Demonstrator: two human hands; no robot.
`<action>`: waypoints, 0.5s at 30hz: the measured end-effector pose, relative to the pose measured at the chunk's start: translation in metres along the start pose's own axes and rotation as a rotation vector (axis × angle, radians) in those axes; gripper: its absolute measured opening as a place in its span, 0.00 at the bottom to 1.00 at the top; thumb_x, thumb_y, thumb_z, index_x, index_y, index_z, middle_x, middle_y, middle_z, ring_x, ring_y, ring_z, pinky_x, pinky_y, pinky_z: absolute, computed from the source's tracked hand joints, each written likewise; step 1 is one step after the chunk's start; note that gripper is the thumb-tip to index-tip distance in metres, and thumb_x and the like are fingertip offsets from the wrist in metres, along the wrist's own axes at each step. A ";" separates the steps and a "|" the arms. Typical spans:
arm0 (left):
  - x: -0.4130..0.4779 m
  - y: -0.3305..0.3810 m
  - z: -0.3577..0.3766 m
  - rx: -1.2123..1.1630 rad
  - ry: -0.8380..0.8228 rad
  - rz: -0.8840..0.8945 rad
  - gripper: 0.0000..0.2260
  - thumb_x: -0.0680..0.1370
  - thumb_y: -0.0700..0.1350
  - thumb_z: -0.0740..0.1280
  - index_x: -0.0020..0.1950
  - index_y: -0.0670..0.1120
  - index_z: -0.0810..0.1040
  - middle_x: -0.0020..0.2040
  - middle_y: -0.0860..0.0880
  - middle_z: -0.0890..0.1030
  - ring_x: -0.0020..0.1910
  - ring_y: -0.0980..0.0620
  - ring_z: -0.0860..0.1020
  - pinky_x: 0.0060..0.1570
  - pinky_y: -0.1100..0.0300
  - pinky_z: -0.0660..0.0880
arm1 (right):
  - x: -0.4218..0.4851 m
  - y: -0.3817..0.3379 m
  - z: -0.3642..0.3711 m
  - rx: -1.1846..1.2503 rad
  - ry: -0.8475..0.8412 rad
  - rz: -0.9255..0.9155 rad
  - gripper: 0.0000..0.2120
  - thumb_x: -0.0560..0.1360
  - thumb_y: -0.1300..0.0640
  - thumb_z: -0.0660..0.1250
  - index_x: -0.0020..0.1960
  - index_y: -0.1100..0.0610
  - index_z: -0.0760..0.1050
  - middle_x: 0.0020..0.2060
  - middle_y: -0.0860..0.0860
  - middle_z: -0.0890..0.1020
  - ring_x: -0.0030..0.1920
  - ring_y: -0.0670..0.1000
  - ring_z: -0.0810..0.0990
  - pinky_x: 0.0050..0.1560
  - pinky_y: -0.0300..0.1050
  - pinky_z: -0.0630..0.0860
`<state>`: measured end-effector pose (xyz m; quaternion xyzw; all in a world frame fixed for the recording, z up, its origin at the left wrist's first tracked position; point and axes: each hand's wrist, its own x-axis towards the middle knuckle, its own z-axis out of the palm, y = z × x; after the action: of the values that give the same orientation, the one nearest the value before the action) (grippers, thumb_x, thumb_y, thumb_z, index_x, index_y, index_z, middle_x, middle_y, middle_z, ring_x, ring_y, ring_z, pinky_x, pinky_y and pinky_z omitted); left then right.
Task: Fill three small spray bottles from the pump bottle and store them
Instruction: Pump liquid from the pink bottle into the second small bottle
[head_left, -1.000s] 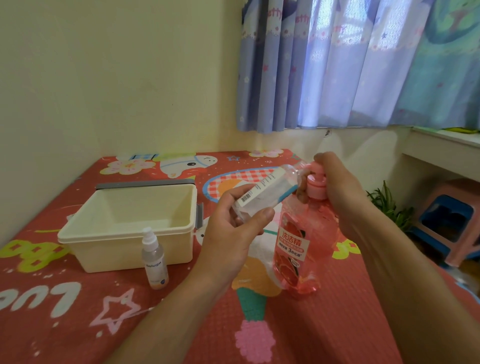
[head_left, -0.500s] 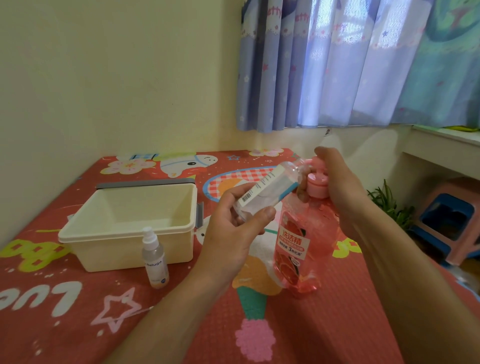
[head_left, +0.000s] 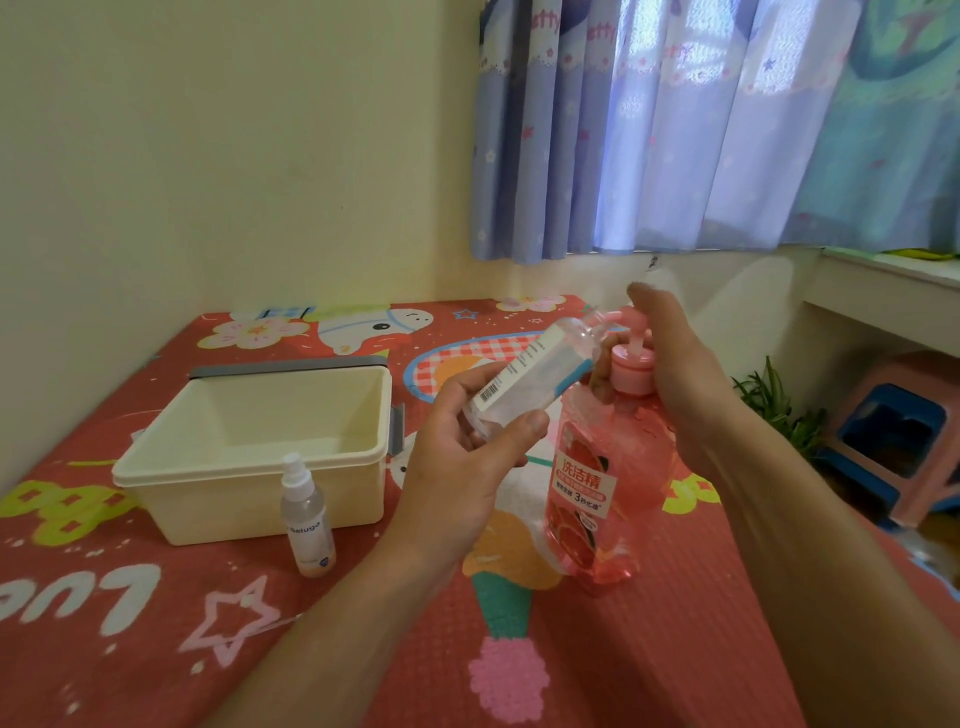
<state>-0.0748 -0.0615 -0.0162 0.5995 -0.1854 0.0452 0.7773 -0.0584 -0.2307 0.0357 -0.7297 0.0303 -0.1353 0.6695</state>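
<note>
Across the counter (head_left: 675, 649), covered in a red cartoon print, the cream storage bin (head_left: 218, 504) sits at the left with its mouth up and only its own pale floor showing inside. To its right, near the middle, stands the pump bottle (head_left: 602, 499), upright on the counter, pink liquid filling it close to the shoulder.

Now the hands. The right hand (head_left: 670, 364) drapes over the pink pump head, palm on top, fingers curled down round it, forearm running in from the lower right. The left hand (head_left: 467, 467) comes up from below, thumb and fingers clamped on the lower end of a clear spray bottle (head_left: 535, 374), held in the air just left of the pump.

That bottle lies on a slant: base low and left in the grip, barcode label facing up, clear neck pointing up and right to the pump's spout. I can't tell what is inside it.

Smallest of all, a second spray bottle (head_left: 306, 519) stands upright just in front of the bin, white spray top on, a faint orange tint at its base.
</note>
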 end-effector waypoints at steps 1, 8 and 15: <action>0.000 0.000 0.000 -0.002 -0.001 0.002 0.16 0.73 0.40 0.72 0.55 0.58 0.75 0.56 0.47 0.81 0.54 0.44 0.81 0.41 0.67 0.77 | 0.001 0.001 0.000 0.000 0.000 0.003 0.29 0.78 0.38 0.55 0.29 0.57 0.75 0.27 0.58 0.77 0.30 0.54 0.72 0.34 0.47 0.66; 0.000 -0.001 0.000 -0.006 0.008 0.003 0.16 0.74 0.39 0.72 0.55 0.57 0.75 0.56 0.45 0.81 0.54 0.43 0.80 0.41 0.66 0.77 | 0.000 -0.002 -0.001 -0.047 -0.015 -0.009 0.22 0.79 0.47 0.53 0.37 0.61 0.74 0.24 0.56 0.76 0.25 0.50 0.71 0.28 0.43 0.64; 0.000 -0.001 0.002 -0.007 0.007 0.007 0.16 0.73 0.41 0.72 0.56 0.56 0.75 0.56 0.46 0.81 0.54 0.43 0.81 0.41 0.67 0.77 | 0.003 0.001 -0.001 -0.022 -0.005 -0.009 0.28 0.79 0.40 0.54 0.31 0.59 0.75 0.28 0.59 0.77 0.28 0.52 0.73 0.33 0.46 0.66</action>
<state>-0.0752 -0.0632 -0.0171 0.5960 -0.1851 0.0495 0.7798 -0.0561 -0.2327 0.0353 -0.7374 0.0270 -0.1362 0.6610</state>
